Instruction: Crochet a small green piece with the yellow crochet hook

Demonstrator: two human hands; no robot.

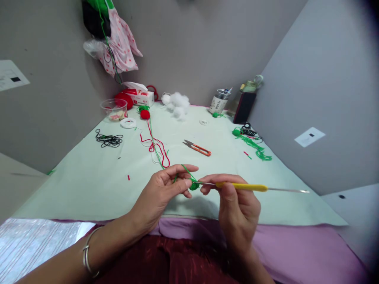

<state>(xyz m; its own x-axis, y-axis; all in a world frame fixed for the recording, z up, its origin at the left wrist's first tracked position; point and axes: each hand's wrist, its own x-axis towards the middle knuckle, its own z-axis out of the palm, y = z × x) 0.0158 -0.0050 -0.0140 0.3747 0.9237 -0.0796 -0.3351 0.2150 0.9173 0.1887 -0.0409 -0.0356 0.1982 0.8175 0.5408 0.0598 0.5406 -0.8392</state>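
Between finger and thumb, my left hand [166,187] pinches a small green crochet piece [194,184]. Green yarn [187,170] runs over its raised index finger and trails back across the table. My right hand [238,205] is closed around the yellow handle of a double-ended crochet hook [245,186]. The hook's left tip meets the green piece, and its other metal end sticks out to the right. Exactly how the tip sits in the stitches is too small to tell. Beyond my hands lie orange thread snips [197,148].
Red yarn [161,152] and a black cord bundle [109,139] lie to the left. Farther back are a plastic tub [114,110], a tissue box [142,96], white stuffing [178,104], a pen cup [219,101] and a phone [245,107]. Green strands [256,146] lie right. Walls enclose the table.
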